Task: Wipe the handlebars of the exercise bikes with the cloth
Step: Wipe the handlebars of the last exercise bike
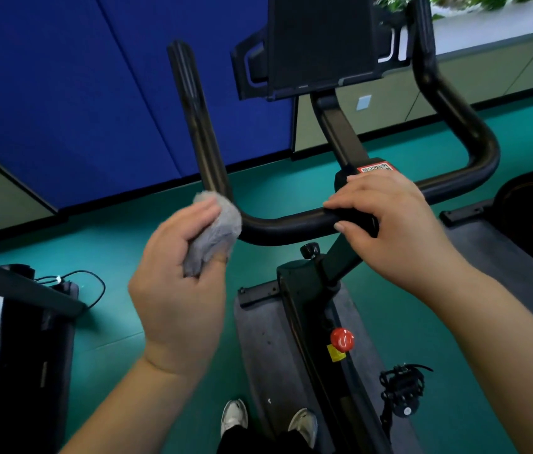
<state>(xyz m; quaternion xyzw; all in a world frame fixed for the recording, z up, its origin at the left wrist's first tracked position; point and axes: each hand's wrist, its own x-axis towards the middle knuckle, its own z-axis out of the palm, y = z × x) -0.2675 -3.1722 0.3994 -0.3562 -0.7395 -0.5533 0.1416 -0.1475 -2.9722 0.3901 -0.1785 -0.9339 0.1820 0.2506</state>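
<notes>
Notably, the left hand [180,270] gripped the cloth [214,232] against the handlebar [291,226] bend, where the left horn rose up and away; the right hand [386,221] grasped the crossbar.

Even indoor light, daylight at the top right, soft shadows, slight motion blur, wide-angle bending at edges

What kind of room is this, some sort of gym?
Most likely a gym or fitness room. An exercise bike's black handlebars fill the view, with a tablet holder above them, a pedal below, and rubber mats on a green sports floor.
</notes>
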